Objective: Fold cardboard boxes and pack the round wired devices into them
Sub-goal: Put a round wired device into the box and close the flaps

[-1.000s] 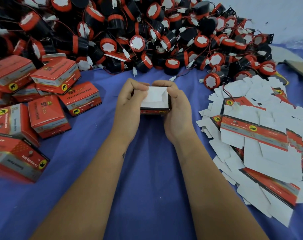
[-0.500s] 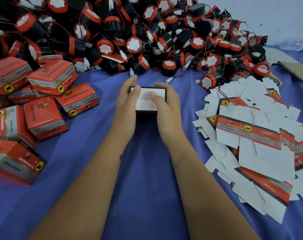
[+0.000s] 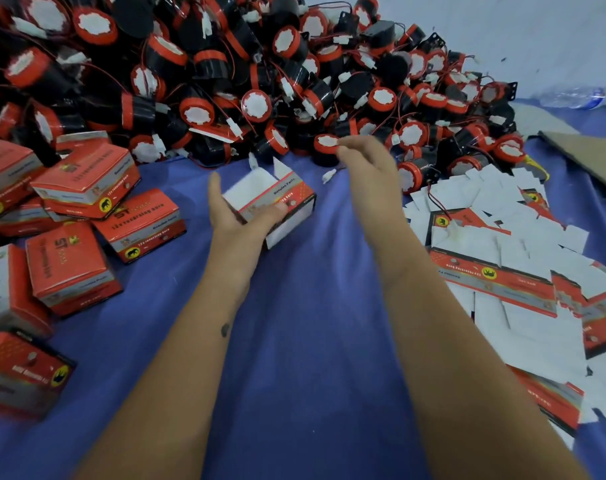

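On blue cloth, left hand (image 3: 239, 216) grips one box (image 3: 270, 199); right hand (image 3: 367, 164) hangs loose-fingered by the devices (image 3: 225, 81).

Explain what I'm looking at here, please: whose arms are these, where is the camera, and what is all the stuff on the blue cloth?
No machine here: a person works with bare hands, and the single camera sits on their head, looking forward and down along both forearms.

The left hand holds a folded box, red with white sides, just above the blue cloth. The right hand reaches to the edge of the heap of round devices, black and red with thin wires, its fingertips at one device; motion blur hides whether it grips yet.

On the left lie finished red boxes. On the right lies a spread of flat, unfolded box cutouts. A brown cardboard sheet lies at the far right.
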Available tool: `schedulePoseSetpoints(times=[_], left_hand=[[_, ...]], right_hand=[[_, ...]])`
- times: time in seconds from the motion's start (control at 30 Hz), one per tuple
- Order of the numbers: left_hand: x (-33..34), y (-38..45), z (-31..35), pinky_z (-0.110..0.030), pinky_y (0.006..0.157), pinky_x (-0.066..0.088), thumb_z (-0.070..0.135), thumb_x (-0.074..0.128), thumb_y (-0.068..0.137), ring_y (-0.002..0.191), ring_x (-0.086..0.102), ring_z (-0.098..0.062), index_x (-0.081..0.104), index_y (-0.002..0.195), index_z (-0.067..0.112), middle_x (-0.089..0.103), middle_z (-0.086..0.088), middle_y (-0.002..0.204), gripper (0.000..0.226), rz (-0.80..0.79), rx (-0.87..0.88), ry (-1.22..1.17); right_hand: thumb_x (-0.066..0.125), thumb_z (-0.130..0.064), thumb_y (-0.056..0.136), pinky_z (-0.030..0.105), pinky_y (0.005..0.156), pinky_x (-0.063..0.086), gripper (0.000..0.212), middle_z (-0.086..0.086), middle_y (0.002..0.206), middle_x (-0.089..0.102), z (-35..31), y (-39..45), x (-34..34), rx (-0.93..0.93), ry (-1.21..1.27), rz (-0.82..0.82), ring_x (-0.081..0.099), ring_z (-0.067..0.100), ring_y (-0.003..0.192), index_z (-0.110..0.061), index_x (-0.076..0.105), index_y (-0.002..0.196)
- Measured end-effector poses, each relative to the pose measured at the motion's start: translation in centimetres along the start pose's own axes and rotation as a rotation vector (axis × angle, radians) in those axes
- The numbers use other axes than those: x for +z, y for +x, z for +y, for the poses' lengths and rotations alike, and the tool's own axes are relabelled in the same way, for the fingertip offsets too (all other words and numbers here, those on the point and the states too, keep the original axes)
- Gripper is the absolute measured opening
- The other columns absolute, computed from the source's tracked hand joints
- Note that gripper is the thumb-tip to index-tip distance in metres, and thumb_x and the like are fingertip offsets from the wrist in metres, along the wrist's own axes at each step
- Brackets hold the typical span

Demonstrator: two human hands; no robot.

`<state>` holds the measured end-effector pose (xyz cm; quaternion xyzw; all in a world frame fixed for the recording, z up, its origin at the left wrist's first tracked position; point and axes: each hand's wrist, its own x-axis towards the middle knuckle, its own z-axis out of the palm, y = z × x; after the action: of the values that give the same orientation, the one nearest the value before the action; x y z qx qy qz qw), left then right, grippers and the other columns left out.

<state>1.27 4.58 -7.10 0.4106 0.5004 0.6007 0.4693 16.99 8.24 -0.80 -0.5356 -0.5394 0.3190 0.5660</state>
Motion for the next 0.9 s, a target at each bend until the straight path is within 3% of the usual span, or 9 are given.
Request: schedulePoseSetpoints(times=[0.1,0.2,0.33,0.47,0.57,0.67,0.73,0.8,0.9], left_hand=[[-0.3,0.1,0.1,-0.036,0.111,0.043,0.034,0.084,0.058,0.136,0.045,-0.01,-0.011,0.154,0.043,0.028,0.0,0.16,0.135,0.07,0.086,0.123],[-0.2,0.1,-0.4,-0.005,0.092,0.043,0.013,0.089,0.07,0.121,0.051,0.01,-0.013,0.155,0.032,0.037,0.001,0.154,0.134,0.078,0.19,0.238],[0.0,0.0,-0.7,0.004,0.078,0.036,0.014,0.087,0.073,0.102,0.052,0.02,-0.009,0.156,0.03,0.053,0.014,0.129,0.128,0.088,0.206,0.36],[-0.1,0.1,-0.6,-0.017,0.085,0.032,0.031,0.088,0.067,0.115,0.032,-0.006,0.024,0.15,0.027,0.043,0.009,0.123,0.104,0.169,0.189,0.504],[-0.4,0.4,-0.7,-0.023,0.081,0.033,0.036,0.089,0.067,0.112,0.033,-0.012,0.036,0.133,0.021,0.036,0.022,0.101,0.086,0.233,0.189,0.54],[-1.0,0.4,-0.6,-0.03,0.086,0.035,0.035,0.089,0.067,0.123,0.038,-0.022,0.032,0.141,0.018,0.041,0.015,0.114,0.095,0.285,0.21,0.552],[-1.2,0.3,-0.4,-0.03,0.09,0.033,0.034,0.088,0.067,0.126,0.035,-0.023,0.025,0.15,0.02,0.043,0.008,0.125,0.106,0.301,0.213,0.544],[-1.2,0.1,-0.3,-0.029,0.094,0.031,0.034,0.089,0.066,0.129,0.032,-0.025,0.019,0.154,0.021,0.044,0.001,0.138,0.113,0.303,0.202,0.539],[-1.2,-0.1,-0.1,-0.03,0.091,0.034,0.034,0.089,0.066,0.127,0.036,-0.027,0.03,0.146,0.017,0.046,-0.003,0.136,0.101,0.31,0.186,0.559]], right_hand=[[0.055,-0.021,0.091,0.034,0.111,0.029,0.043,0.013,0.149,0.036,2.4,3.5,-1.7,0.058,-0.59,0.243,0.032,0.03,0.136,-0.015,0.053,0.133],[0.051,-0.017,0.091,0.047,0.118,0.008,0.065,0.023,0.16,0.003,4.1,5.6,-3.2,0.197,-0.817,0.259,0.005,0.039,0.147,-0.018,0.025,0.151],[0.052,-0.023,0.093,0.052,0.113,0.016,0.061,0.017,0.153,0.028,5.0,7.1,-4.2,0.386,-0.952,0.202,0.02,0.038,0.142,-0.013,0.027,0.147],[0.055,-0.025,0.091,0.047,0.107,0.028,0.044,0.018,0.139,0.044,4.9,6.1,-2.6,0.207,-1.007,0.185,0.038,0.039,0.13,-0.007,0.047,0.131],[0.06,-0.032,0.088,0.038,0.089,0.042,0.038,0.007,0.113,0.059,3.8,4.4,-0.3,0.104,-0.681,0.086,0.055,0.03,0.107,-0.008,0.053,0.116],[0.064,-0.027,0.086,0.034,0.069,0.043,0.02,0.001,0.075,0.055,3.1,2.2,1.7,0.218,-0.283,-0.072,0.054,0.021,0.074,-0.01,0.056,0.091],[0.06,-0.026,0.088,0.034,0.063,0.038,0.025,0.005,0.067,0.051,3.2,1.0,2.2,0.203,-0.41,-0.178,0.048,0.025,0.073,-0.011,0.051,0.071],[0.054,-0.028,0.092,0.034,0.065,0.036,0.025,0.011,0.084,0.058,3.5,-0.1,2.7,0.021,-0.722,-0.126,0.051,0.031,0.086,-0.011,0.053,0.073],[0.048,-0.026,0.092,0.035,0.075,0.034,0.027,0.013,0.119,0.053,3.1,-1.8,3.9,-0.158,-0.908,0.002,0.047,0.034,0.109,-0.011,0.062,0.11]])
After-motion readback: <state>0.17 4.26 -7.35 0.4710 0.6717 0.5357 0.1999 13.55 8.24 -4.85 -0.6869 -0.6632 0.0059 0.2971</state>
